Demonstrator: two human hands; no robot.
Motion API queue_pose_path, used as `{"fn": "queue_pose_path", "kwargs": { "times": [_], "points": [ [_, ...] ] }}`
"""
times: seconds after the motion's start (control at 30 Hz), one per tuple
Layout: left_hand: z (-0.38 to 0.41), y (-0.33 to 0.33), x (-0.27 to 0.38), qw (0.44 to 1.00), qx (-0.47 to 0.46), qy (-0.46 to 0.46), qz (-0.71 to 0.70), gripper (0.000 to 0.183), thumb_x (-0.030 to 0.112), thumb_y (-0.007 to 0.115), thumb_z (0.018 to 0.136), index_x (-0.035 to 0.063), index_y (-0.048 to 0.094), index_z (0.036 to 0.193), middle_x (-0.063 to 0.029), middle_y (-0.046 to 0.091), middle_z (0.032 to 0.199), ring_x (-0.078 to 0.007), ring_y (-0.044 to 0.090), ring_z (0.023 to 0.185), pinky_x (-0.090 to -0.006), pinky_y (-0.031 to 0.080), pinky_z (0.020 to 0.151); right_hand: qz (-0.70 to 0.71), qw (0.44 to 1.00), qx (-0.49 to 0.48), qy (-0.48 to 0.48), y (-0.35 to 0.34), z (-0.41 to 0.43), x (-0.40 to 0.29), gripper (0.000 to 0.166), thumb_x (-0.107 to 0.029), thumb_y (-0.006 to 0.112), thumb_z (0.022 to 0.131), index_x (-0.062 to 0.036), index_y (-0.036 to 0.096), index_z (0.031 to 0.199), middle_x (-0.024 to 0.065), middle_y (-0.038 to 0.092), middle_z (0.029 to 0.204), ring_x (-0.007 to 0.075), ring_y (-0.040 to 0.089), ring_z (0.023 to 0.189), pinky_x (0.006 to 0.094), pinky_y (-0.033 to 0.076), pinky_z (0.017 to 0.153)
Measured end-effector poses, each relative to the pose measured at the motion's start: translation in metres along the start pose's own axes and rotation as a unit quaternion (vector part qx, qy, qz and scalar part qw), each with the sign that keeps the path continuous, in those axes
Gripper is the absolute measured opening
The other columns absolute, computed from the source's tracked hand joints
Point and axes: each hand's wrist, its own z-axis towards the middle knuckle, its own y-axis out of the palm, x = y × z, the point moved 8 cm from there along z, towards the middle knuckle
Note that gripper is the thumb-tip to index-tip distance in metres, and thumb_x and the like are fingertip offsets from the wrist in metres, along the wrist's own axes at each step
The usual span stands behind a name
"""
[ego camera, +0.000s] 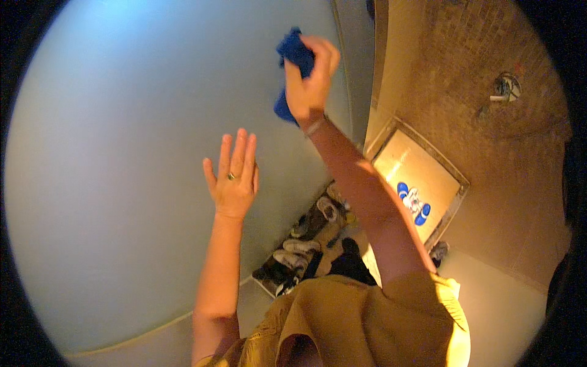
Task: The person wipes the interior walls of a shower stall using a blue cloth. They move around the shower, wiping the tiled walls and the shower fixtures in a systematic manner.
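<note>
My right hand (312, 85) is closed around a crumpled blue cloth (296, 52), whose lower end hangs below the palm. It is raised in front of a smooth, pale blue-grey wall panel (137, 160), near the panel's right edge. Lower and to the left, my left hand (233, 186) has its back to me and its fingers stretched out, with a ring on one finger. That palm faces the panel; whether it touches cannot be made out.
Several shoes (300, 246) stand in a row along the foot of the panel, close to my feet. To the right, blue-and-white footwear (413, 204) lies on a bright framed floor area (419, 160). A brown brick-patterned surface (458, 59) holds a round fixture (506, 87), its detail unclear.
</note>
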Motion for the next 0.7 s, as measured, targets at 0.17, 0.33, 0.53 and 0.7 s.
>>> {"fn": "queue_pose_path", "kwargs": {
  "times": [0.17, 0.33, 0.53, 0.7],
  "points": [
    [0.0, -0.011, 0.001, 1.0, 0.002, -0.006, -0.009, 0.055, 0.018, 0.064, 0.087, 0.0211, 0.052, 0.141, 0.0028, 0.048, 0.148, -0.0217, 0.042, 0.139, -0.0483, 0.004, 0.12, -0.034, 0.998, 0.043, -0.03, -0.004, -0.007, 0.027, 0.047, 0.001, 0.062, 0.075, -0.0044, 0.052, 0.121, 0.0186, 0.047, 0.12, 0.0359, 0.045, 0.118, 0.0444, 0.035, 0.106],
    [0.002, -0.001, 0.003, 1.0, 0.009, -0.004, -0.004, 0.055, 0.018, 0.065, 0.087, 0.0216, 0.053, 0.14, 0.0034, 0.049, 0.147, -0.0207, 0.043, 0.137, -0.0485, 0.005, 0.12, -0.115, 0.972, 0.097, 0.179, -0.051, -0.062, 0.127, 0.039, -0.006, 0.062, 0.082, -0.0026, 0.051, 0.119, 0.0207, 0.046, 0.121, 0.0377, 0.044, 0.117, 0.0463, 0.034, 0.104],
    [-0.001, 0.003, -0.004, 1.0, 0.0, -0.02, 0.0, 0.051, 0.021, 0.064, 0.088, 0.0272, 0.055, 0.138, 0.0072, 0.05, 0.146, -0.0175, 0.047, 0.135, -0.0455, 0.008, 0.119, -0.09, 0.995, -0.032, 0.006, -0.029, -0.016, 0.05, 0.039, -0.001, 0.061, 0.079, -0.0017, 0.053, 0.118, 0.0199, 0.05, 0.119, 0.0369, 0.049, 0.112, 0.0444, 0.039, 0.099],
    [-0.002, 0.006, -0.004, 0.999, 0.01, -0.023, 0.037, 0.048, 0.022, 0.062, 0.09, 0.0318, 0.054, 0.137, 0.0119, 0.048, 0.147, -0.0135, 0.046, 0.135, -0.045, 0.011, 0.119, -0.007, 0.988, -0.043, -0.147, 0.005, 0.004, -0.018, 0.047, 0.003, 0.056, 0.077, -0.0036, 0.054, 0.123, 0.0191, 0.051, 0.123, 0.0357, 0.048, 0.118, 0.0418, 0.038, 0.102]
  ]
}}
